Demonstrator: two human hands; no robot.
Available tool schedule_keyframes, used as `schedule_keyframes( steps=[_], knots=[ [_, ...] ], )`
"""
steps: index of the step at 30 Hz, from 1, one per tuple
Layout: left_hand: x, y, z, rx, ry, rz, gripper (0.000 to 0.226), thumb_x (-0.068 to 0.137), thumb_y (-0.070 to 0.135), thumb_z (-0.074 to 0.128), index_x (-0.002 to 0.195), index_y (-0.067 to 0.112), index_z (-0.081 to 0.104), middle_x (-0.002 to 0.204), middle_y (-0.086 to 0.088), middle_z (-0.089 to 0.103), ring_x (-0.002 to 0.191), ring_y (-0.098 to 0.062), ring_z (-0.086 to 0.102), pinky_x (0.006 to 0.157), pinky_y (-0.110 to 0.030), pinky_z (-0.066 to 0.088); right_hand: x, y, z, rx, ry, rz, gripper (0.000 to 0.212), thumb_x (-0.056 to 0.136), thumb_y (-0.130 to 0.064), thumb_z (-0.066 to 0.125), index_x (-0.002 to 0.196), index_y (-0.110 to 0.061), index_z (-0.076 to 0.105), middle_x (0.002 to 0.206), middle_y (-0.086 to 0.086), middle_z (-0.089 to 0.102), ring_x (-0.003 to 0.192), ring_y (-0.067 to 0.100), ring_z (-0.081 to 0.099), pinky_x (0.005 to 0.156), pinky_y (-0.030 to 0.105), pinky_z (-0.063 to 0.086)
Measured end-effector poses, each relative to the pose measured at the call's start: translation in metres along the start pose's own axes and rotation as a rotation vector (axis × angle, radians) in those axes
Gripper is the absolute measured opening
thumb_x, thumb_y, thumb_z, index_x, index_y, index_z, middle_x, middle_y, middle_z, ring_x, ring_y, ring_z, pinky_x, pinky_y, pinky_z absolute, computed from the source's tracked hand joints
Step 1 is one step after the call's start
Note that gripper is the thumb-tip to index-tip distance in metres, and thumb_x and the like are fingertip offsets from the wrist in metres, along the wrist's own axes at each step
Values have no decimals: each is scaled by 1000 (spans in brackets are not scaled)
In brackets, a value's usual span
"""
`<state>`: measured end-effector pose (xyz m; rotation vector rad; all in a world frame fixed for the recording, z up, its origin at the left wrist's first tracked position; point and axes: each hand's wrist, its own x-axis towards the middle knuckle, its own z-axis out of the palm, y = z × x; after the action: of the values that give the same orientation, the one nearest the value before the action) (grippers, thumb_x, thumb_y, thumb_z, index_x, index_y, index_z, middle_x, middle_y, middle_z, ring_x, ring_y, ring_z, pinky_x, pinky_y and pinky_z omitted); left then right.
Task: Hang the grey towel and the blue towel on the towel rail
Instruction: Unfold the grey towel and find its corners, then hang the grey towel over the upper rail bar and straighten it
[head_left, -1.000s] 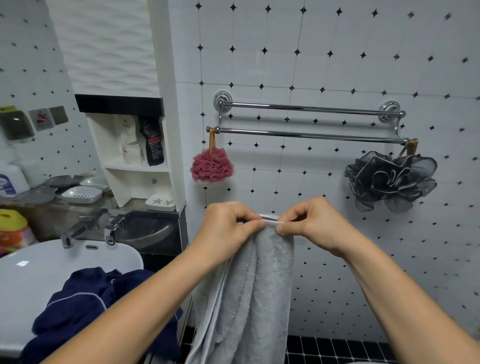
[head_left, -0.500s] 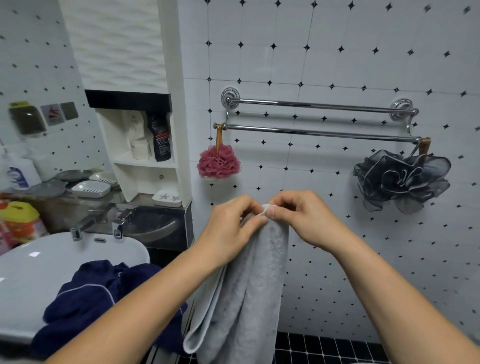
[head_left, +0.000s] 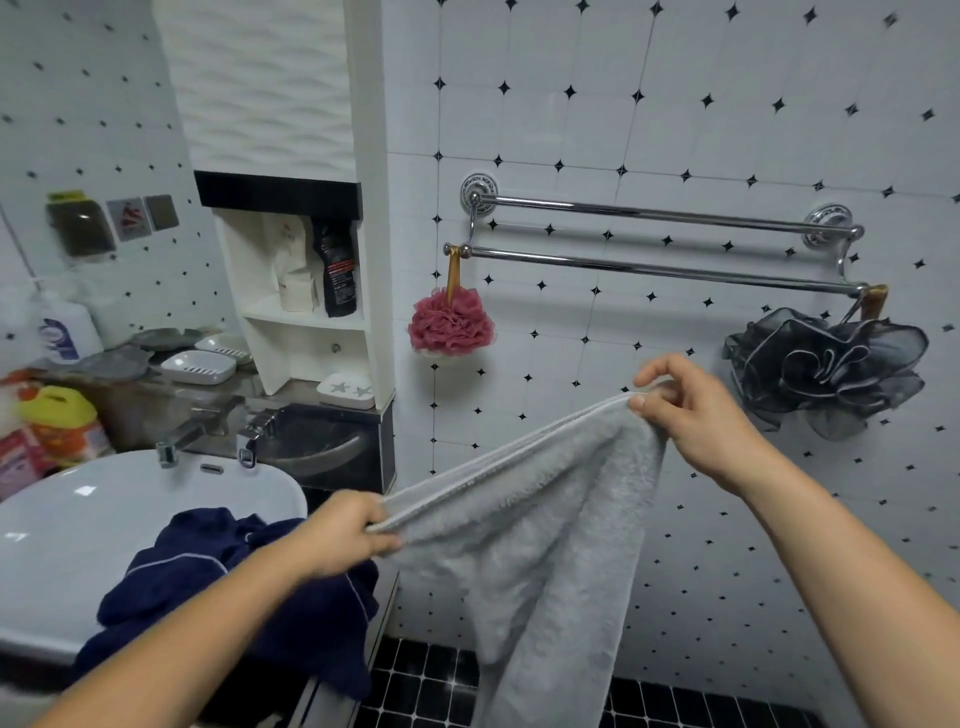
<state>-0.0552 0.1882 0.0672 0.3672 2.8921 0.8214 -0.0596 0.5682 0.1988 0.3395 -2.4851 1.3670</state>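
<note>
We pinch grey towel (head_left: 540, 525) hem: left hand (head_left: 343, 535) low end | right hand (head_left: 696, 410) high end | towel rail (head_left: 660, 270) above our grip, bare

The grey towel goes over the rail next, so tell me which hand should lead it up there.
Right, probably. The right hand pinches the grey towel high up, below the towel rail. The left hand grips the same edge lower, by the sink, farther from the rail.
</note>
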Motion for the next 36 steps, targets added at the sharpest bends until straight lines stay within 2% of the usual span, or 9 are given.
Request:
schedule_keyframes(
  steps=[3,7,12,16,20,25,28,30,36],
  knots=[
    [7,-4,-38,-211,150,-51,19,69,32,85,59,24,72,60,-2,64,58,-12,55,61,-29,43,-2,17,-17,-125,-67,-52,26,91,-11,62,84,-35,64,77,-5,66,70,14,56,68,29,44],
    [22,21,-73,-434,289,-20,8,69,18,86,71,22,79,75,-10,75,72,-16,65,72,-35,52,-5,28,-30,-261,-203,-51,29,92,-12,63,90,-40,71,93,-24,72,92,-6,62,81,13,46],
    [45,62,-81,-664,458,33,18,61,9,88,71,18,76,70,3,74,64,-3,68,56,-15,52,4,54,-57,-302,-102,32,19,93,-21,59,84,-35,69,81,-12,70,76,8,63,64,28,48],
    [66,91,-81,-770,481,84,43,63,1,87,95,21,68,86,4,77,75,-6,72,62,-18,56,18,79,-73,-236,2,110,14,95,-21,57,87,-26,68,82,6,68,63,19,58,39,27,43],
    [88,115,-80,-767,524,-36,34,59,4,87,89,10,73,75,0,76,68,-10,71,55,-18,54,32,99,-85,-237,51,83,9,95,-22,58,94,-29,65,85,0,70,82,18,63,67,31,47],
    [114,140,-75,-697,559,-116,29,73,18,84,82,-5,69,64,1,68,52,-3,60,49,-15,45,60,111,-100,-481,-47,133,16,96,-23,56,94,-21,71,88,-1,73,82,17,65,75,34,49],
    [130,149,-74,-706,590,-133,24,85,19,73,87,-4,66,50,5,61,37,-3,51,35,-15,36,79,109,-104,-274,28,222,19,99,-23,50,87,-15,62,58,11,69,54,24,68,47,28,48],
    [143,156,-73,-737,575,-145,18,92,18,65,93,0,62,58,-4,64,35,-10,56,31,-16,32,90,109,-98,-71,21,328,19,101,-20,45,88,-10,55,62,18,66,55,31,71,39,28,49],
    [200,161,-69,-1124,587,-128,15,98,10,54,108,0,59,83,-21,64,46,-14,67,43,-19,54,128,118,-98,226,42,236,7,93,-4,60,97,1,64,74,21,67,64,23,69,60,27,57]
  ],
)
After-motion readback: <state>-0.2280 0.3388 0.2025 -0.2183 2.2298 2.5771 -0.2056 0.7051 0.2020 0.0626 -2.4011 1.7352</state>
